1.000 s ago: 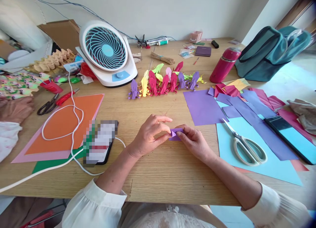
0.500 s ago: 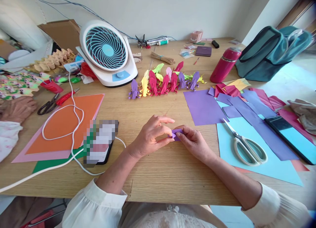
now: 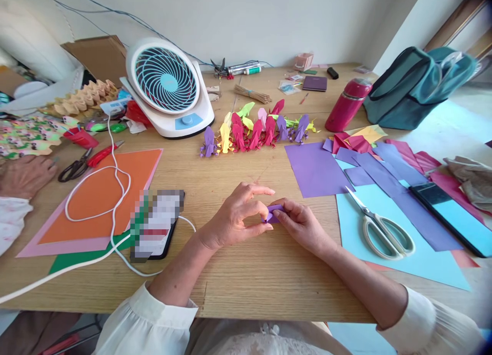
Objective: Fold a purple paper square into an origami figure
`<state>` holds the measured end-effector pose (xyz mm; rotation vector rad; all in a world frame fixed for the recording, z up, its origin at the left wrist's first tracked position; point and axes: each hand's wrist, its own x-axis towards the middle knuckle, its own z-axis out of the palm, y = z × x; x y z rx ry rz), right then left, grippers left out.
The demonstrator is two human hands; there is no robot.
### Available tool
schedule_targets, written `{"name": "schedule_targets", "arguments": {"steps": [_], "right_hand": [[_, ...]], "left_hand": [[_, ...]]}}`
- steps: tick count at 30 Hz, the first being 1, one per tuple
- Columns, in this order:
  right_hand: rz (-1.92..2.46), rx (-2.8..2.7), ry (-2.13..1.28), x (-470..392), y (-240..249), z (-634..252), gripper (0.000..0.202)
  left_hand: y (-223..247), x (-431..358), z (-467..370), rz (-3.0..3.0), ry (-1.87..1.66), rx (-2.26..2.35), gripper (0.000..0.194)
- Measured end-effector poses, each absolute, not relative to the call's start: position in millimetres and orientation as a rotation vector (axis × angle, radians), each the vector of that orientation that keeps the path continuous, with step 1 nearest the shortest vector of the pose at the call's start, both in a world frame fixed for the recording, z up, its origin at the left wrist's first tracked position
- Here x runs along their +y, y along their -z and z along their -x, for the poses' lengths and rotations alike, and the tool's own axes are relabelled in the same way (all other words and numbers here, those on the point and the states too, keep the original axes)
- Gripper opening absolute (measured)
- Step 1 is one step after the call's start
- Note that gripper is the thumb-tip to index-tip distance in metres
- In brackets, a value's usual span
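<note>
Between my two hands, just above the wooden table [image 3: 238,288], is a small folded piece of purple paper [image 3: 274,214]. My left hand [image 3: 235,216] pinches its left end between thumb and index finger, with the other fingers lifted and curved. My right hand [image 3: 303,224] grips the right end, its thumb pressed on top and its fingers curled behind. Beyond my hands stands a cluster of folded paper figures [image 3: 257,134] in purple, yellow, red, pink and green. A flat purple sheet [image 3: 317,168] lies to the right of them.
White-handled scissors [image 3: 386,232] rest on light-blue paper [image 3: 430,268] at right, by a dark phone [image 3: 448,216]. Another phone [image 3: 159,227] and a white cable [image 3: 114,191] lie left, near orange paper [image 3: 96,211]. A fan [image 3: 167,88] and a red flask [image 3: 348,106] stand behind. Another person's hand [image 3: 28,175] is far left.
The purple paper has tilted between my fingers, showing a different face. Both hands stay in nearly the same place. The whole view has shifted slightly.
</note>
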<state>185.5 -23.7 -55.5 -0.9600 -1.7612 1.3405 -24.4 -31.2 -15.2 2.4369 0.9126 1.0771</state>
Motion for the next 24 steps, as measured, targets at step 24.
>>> {"name": "schedule_targets", "arguments": {"steps": [24], "right_hand": [[1.024, -1.512, -1.449, -20.7, 53.0, -187.4, 0.036]], "left_hand": [[18.6, -33.2, 22.8, -2.675, -1.283, 1.003, 0.008]]}}
